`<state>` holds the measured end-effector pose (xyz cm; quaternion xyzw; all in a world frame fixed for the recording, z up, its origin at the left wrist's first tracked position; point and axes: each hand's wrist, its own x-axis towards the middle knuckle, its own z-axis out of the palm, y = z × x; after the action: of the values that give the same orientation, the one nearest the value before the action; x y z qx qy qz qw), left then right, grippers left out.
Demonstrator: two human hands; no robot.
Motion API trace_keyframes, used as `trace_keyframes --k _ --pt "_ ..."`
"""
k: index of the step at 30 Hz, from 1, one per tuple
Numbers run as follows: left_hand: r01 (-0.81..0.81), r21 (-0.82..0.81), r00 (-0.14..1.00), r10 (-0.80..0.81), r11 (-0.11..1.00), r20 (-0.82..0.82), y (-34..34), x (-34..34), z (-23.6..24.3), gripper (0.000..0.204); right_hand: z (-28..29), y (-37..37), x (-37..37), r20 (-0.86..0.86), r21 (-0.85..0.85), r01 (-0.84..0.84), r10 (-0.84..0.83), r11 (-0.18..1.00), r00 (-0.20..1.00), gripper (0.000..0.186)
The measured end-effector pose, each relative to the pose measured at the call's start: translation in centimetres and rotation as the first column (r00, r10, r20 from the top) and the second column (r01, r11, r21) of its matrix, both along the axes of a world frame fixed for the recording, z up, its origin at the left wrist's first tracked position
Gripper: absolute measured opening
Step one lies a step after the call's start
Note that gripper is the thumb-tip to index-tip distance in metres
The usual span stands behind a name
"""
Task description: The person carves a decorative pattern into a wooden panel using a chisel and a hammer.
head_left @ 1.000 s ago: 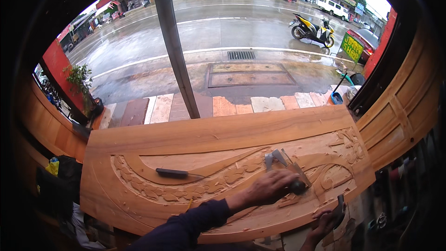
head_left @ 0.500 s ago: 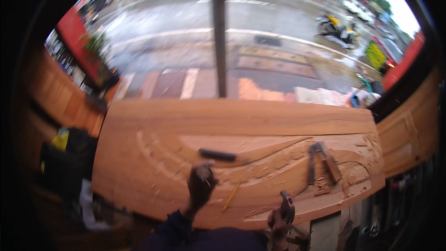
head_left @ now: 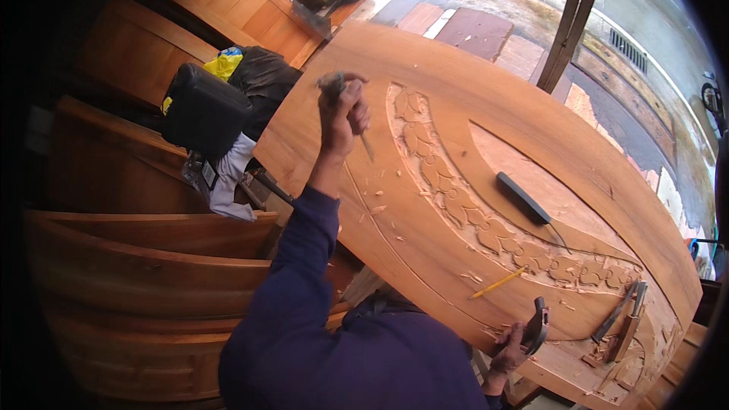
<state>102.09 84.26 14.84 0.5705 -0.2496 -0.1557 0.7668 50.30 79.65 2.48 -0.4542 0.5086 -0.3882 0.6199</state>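
Observation:
My left hand [head_left: 345,114] is raised over the left part of a carved wooden panel [head_left: 364,53], its fingers closed around a chisel [head_left: 367,147] whose slim shaft points down. Most of its handle is hidden by the fingers. At the panel's near edge, my right hand [head_left: 512,349] grips a dark-headed hammer [head_left: 538,325]. A curved band of leaf-like relief [head_left: 457,201] runs across the panel between the hands. On the wood lie a yellow pencil [head_left: 498,282] and a black-handled tool [head_left: 524,198] with a thin curved blade.
A wood-and-metal hand tool [head_left: 627,323] rests among shavings at the panel's right end. Left of the panel are a black case [head_left: 203,110], a pale cloth [head_left: 232,182] and stacked wooden doors [head_left: 144,281]. A post [head_left: 571,23] rises beyond the far edge, before the wet street.
My view has swung left and tilted. The left hand, still closed on the chisel, has moved to the panel's left part; the right hand keeps the hammer at the near edge.

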Motion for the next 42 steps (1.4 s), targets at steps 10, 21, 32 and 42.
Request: trace_keyframes --k 10,21,32,42 --pt "-0.071 -0.12 0.994 0.08 0.99 0.072 -6.4 10.8 -4.8 0.027 0.1 -0.7 0.0 -0.144 0.007 -0.054 0.055 0.998 0.988 0.028" --pt "0.045 -0.203 0.992 -0.019 0.978 0.127 -10.2 15.1 -6.2 0.022 -0.8 -0.2 0.2 -0.2 0.037 0.033 -0.025 0.999 0.98 0.062" --pt "0.035 -0.182 0.978 0.003 0.983 0.206 -9.3 16.3 -7.2 0.029 1.5 -0.3 3.0 -0.214 0.019 0.054 -0.048 0.998 0.976 0.049" --pt "0.031 -0.18 0.975 0.01 0.983 0.222 -9.0 16.0 -7.6 0.027 -0.1 -0.1 1.2 -0.303 0.015 0.03 -0.024 0.999 0.953 0.063"
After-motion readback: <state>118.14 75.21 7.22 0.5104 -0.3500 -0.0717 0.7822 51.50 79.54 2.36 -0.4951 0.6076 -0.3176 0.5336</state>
